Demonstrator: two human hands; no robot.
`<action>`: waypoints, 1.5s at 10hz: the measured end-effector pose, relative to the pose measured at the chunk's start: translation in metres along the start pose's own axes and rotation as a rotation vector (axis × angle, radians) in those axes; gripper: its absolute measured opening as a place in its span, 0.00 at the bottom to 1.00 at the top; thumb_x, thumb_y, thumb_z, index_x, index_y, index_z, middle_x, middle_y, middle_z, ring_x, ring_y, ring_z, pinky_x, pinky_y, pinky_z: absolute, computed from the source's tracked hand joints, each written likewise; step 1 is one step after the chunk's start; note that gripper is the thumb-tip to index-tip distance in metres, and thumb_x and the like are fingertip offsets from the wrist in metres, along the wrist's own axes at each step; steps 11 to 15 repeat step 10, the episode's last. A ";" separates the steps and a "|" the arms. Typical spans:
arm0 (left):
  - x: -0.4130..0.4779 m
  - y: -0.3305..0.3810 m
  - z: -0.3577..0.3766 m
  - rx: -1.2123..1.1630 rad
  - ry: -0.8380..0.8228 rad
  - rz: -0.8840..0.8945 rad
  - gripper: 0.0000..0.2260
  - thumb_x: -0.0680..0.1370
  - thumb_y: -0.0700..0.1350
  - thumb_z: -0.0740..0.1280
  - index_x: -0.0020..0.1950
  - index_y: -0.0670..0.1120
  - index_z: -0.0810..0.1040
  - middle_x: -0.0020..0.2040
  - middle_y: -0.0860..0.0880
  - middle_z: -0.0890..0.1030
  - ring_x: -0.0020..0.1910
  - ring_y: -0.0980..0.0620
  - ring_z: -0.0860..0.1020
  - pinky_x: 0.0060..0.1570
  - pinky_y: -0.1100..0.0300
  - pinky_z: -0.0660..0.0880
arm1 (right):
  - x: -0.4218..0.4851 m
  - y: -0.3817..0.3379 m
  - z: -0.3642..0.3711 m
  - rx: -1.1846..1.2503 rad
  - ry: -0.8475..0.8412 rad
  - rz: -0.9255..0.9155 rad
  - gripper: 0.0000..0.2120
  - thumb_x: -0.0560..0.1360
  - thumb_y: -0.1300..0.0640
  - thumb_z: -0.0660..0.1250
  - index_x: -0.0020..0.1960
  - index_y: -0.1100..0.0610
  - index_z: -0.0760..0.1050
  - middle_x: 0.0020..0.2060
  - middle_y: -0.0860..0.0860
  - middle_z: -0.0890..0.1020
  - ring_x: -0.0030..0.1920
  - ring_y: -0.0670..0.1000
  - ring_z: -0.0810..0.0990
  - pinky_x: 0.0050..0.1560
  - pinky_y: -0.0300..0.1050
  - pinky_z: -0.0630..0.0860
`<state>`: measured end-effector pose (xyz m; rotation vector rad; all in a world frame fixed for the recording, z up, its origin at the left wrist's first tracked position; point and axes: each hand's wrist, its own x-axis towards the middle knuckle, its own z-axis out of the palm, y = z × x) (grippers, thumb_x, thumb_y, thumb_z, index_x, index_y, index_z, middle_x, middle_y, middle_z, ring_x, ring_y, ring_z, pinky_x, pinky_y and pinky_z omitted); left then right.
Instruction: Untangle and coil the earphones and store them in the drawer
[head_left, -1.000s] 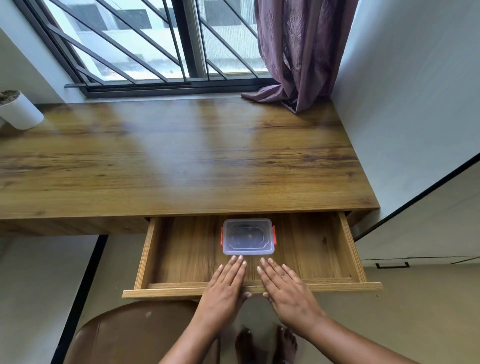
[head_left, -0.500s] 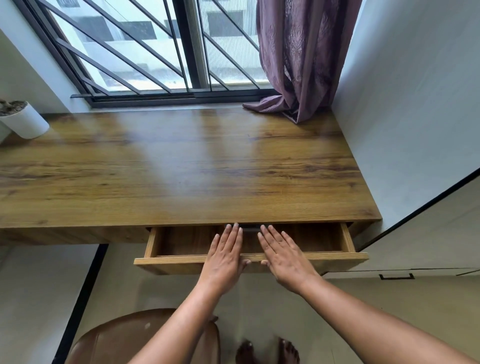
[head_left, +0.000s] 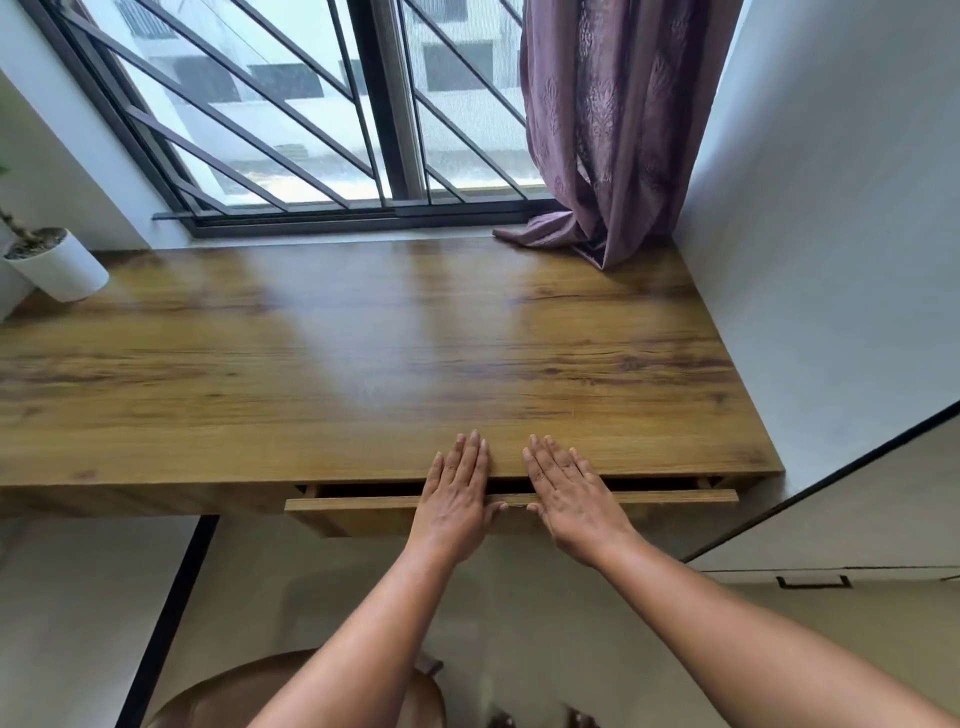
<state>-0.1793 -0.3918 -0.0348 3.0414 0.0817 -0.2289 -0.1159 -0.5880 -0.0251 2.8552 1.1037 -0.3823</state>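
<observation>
The left hand (head_left: 456, 499) and the right hand (head_left: 569, 501) lie side by side, palms down, with a narrow gap between them. The fingers of both are straight and close together and neither hand holds anything. Both hands lie across the top edge of the drawer (head_left: 363, 512), and their fingertips reach over the front edge of the desk (head_left: 337, 364). The thumbs sit at the drawer's front panel. The drawer hangs under the right half of the desk and stands out only a little, leaving a thin dark slit between its front and the desk edge. Its inside is hidden in that slit, so the earphones cannot be seen. The desk top is brown wood grain with a sheen of window light. At its far left stands a white plant pot (head_left: 60, 265) with a thin stem. At the far right a purple curtain (head_left: 602, 130) hangs down and bunches on the desk, beside the barred window (head_left: 311, 104). A white wall (head_left: 831, 260) borders the desk on the right, with a dark cabinet handle (head_left: 814, 582) lower down. Under the forearms a brown chair (head_left: 218, 696) shows.
</observation>
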 end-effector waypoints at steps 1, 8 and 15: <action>0.008 -0.002 0.002 -0.007 -0.006 -0.026 0.37 0.82 0.64 0.50 0.80 0.46 0.34 0.80 0.49 0.33 0.78 0.50 0.32 0.78 0.51 0.36 | 0.008 0.003 -0.001 0.012 -0.001 0.008 0.32 0.86 0.45 0.45 0.81 0.54 0.30 0.79 0.49 0.28 0.78 0.51 0.27 0.78 0.50 0.30; 0.026 0.004 0.005 -0.141 -0.026 -0.188 0.35 0.79 0.69 0.42 0.81 0.53 0.40 0.81 0.57 0.37 0.78 0.57 0.34 0.75 0.54 0.35 | 0.021 0.005 -0.030 0.294 -0.085 0.066 0.30 0.85 0.40 0.44 0.84 0.51 0.44 0.83 0.45 0.42 0.82 0.47 0.40 0.81 0.50 0.40; 0.032 0.009 -0.034 -0.281 -0.097 -0.212 0.34 0.81 0.67 0.45 0.82 0.49 0.51 0.83 0.53 0.47 0.81 0.54 0.44 0.78 0.51 0.46 | 0.029 0.002 -0.062 0.489 -0.117 0.148 0.30 0.85 0.40 0.45 0.83 0.52 0.54 0.83 0.49 0.52 0.83 0.49 0.49 0.81 0.52 0.49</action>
